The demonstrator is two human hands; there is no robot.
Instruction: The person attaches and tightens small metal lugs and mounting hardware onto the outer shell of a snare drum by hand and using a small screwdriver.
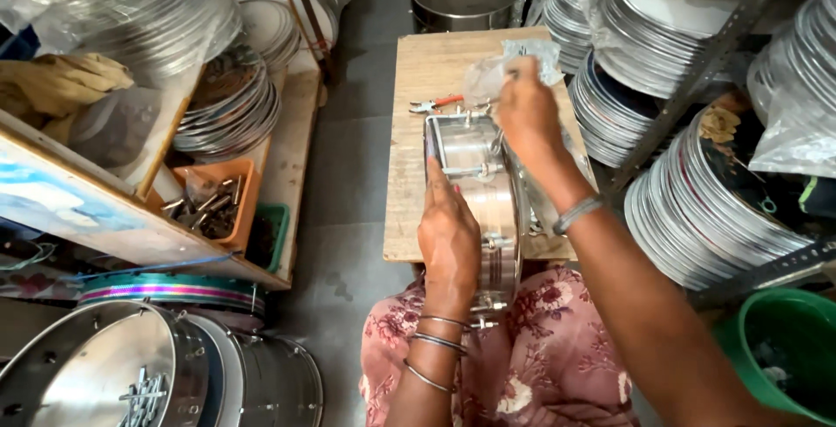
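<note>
Assembly of a metal drum shell [477,209] looks to be the step in hand: the shell stands on edge in the centre of the frame, resting partly on the person's lap and against the near edge of the wooden bench [418,131]. The left hand [448,240] lies flat against the shell's side, fingers pressed together and pointing up along it. The right hand [525,114] reaches over the top rim, its fingers curled in a pinch around something small by a tension rod (whether a nut or the rod itself I cannot tell). By my judgement the next move calls for a steady brace from the left hand while the right turns or seats the fitting.

On the bench, just beyond the shell, lie red-handled pliers [434,104] and a clear plastic bag [514,66]. Stacks of shiny metal hoops [688,192] fill the racks at right and upper left; an orange tray of bolts [213,205] sits on the left shelf, a finished drum [104,366] at lower left, a green bucket [784,349] at lower right.
</note>
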